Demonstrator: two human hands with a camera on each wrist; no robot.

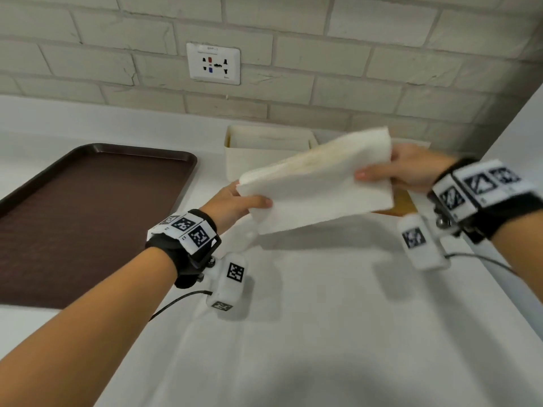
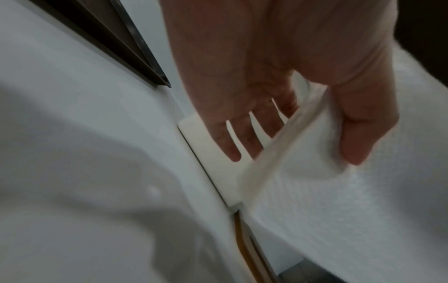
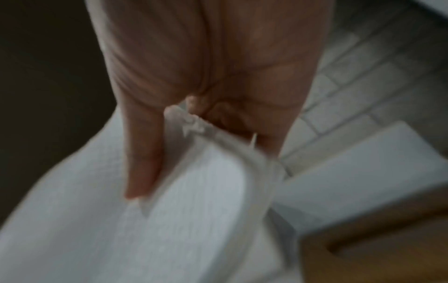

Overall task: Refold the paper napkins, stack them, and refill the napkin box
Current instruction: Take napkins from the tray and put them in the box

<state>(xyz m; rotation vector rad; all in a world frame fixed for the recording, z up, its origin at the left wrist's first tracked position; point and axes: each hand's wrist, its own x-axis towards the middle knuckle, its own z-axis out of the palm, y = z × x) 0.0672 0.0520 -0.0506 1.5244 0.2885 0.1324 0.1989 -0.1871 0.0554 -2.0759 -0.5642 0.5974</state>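
A thick stack of white folded napkins (image 1: 320, 180) hangs in the air above the white counter, tilted up to the right. My left hand (image 1: 235, 201) pinches its near-left corner, thumb on top and fingers beneath. My right hand (image 1: 402, 168) pinches its right edge the same way. In the left wrist view the stack (image 2: 339, 191) is pressed between thumb and fingers (image 2: 244, 134); the right wrist view shows the stack (image 3: 169, 210) under my thumb. The cream napkin box (image 1: 235, 154) stands open just behind the stack, against the wall.
A dark brown tray (image 1: 88, 212) lies on the counter at the left. A wooden lid or board (image 1: 402, 201) lies under my right hand beside the box. The brick wall with a socket (image 1: 213, 63) closes the back; a white side wall rises at right.
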